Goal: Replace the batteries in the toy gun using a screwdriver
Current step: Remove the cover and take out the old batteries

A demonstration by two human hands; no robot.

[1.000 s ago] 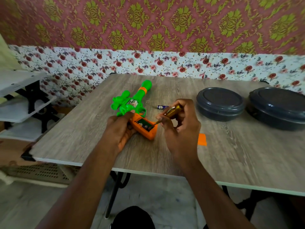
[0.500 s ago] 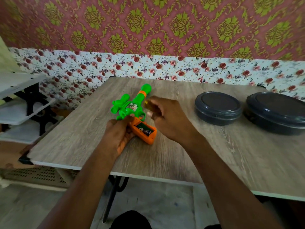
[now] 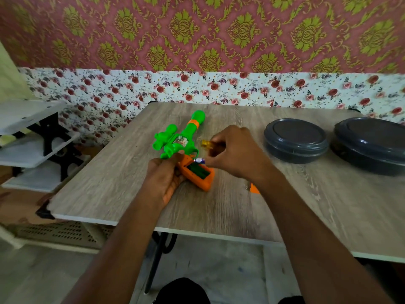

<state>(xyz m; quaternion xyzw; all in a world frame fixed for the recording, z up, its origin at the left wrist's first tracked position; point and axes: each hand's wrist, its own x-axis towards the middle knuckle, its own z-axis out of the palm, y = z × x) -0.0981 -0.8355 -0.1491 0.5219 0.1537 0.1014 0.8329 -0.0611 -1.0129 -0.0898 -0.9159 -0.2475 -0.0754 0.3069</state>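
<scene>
A green toy gun (image 3: 179,137) with an orange grip (image 3: 202,178) lies on the wooden table (image 3: 219,207). The grip's battery compartment (image 3: 198,170) is uncovered. My left hand (image 3: 163,175) holds the grip from the left. My right hand (image 3: 235,153) is over the gun, with a small battery (image 3: 199,160) at its fingertips just above the compartment's upper end. The yellow handle of a screwdriver (image 3: 207,143) sticks out of the same hand. An orange cover piece (image 3: 253,188) lies on the table, partly hidden by my right forearm.
Two round dark grey lidded containers (image 3: 295,139) (image 3: 370,143) stand at the right of the table. A white shelf unit (image 3: 32,145) stands to the left of the table. The table's front edge is near me.
My right hand reached to the far side of the gun, then came back with a battery at its fingertips above the compartment. The left hand stayed on the grip.
</scene>
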